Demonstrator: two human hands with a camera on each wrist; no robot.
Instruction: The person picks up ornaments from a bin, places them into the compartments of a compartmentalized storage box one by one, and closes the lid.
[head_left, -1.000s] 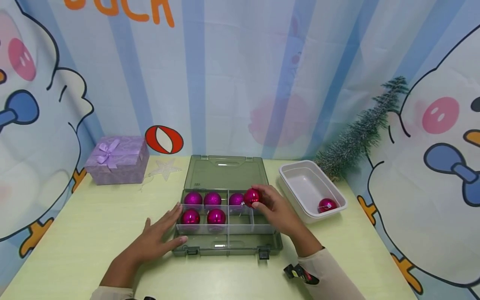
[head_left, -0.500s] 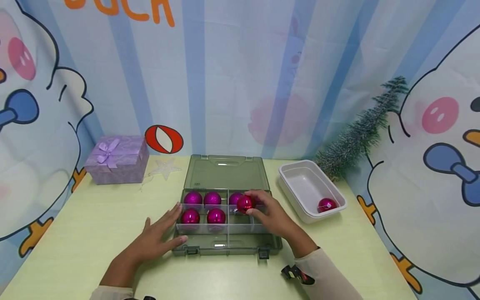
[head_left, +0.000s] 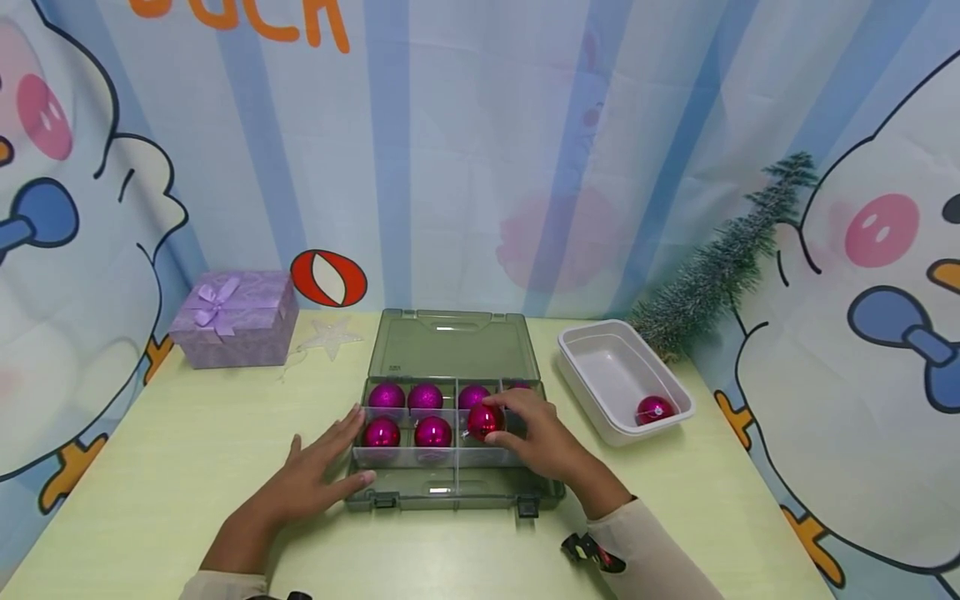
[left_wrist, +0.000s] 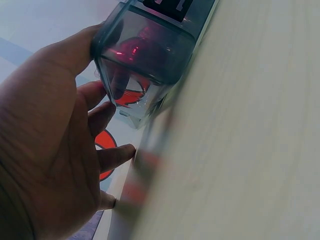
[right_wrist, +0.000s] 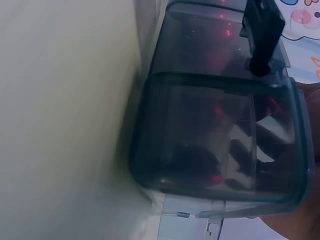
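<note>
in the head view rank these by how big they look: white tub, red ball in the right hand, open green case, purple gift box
1. open green case
2. white tub and purple gift box: too alike to rank
3. red ball, partly covered by fingers

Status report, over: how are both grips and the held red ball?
Right grip: holding red ball at middle row of box. Left grip: touching box's left side. No obstacle visible.

L hand [head_left: 318,474] straight-fingered, R hand [head_left: 538,435] in pinch
</note>
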